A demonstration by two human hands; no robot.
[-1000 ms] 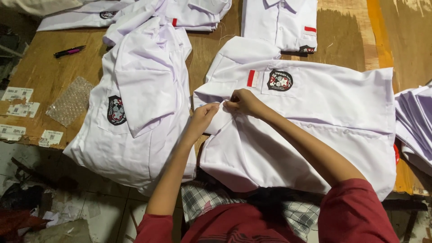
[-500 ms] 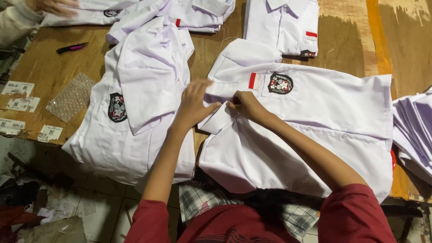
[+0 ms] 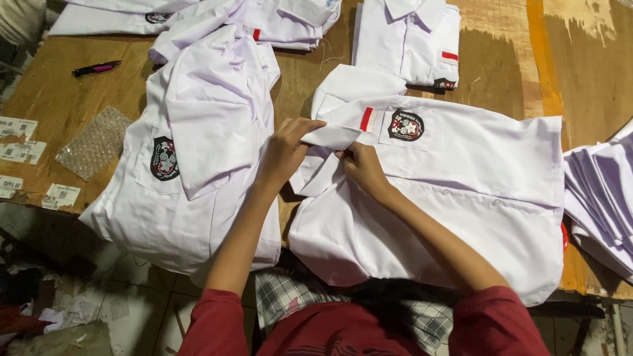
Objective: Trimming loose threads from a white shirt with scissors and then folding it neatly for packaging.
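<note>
Head view: we looked down on a white shirt (image 3: pixel 461 198) lying face up across the wooden surface (image 3: pixel 501 72), its hem hanging off the near edge. Our left hand (image 3: pixel 285 150) had moved up from the placket since a second ago and now pinched the folded collar flap (image 3: pixel 333 136), fingers curled over its top edge. Our right hand (image 3: pixel 361 166) pinched the cloth just below that flap, fingers pressed together, about where it had been before. The flap sat raised and creased flat where earlier it lay looser, so we judged the collar area was being folded or straightened, not yet finished. A red tab (image 3: pixel 366 119) and a dark badge (image 3: pixel 406 124) showed on the chest just right of the hands. A second shirt (image 3: pixel 184 165) lay just left, overlapping nothing of ours. More folded shirts (image 3: pixel 409 39) sat at the far edge, a stack (image 3: pixel 603 191) at right. A bubble-wrap scrap (image 3: pixel 95 142), paper tags (image 3: pixel 20 135) and a pen (image 3: pixel 95 67) lay well left.
</note>
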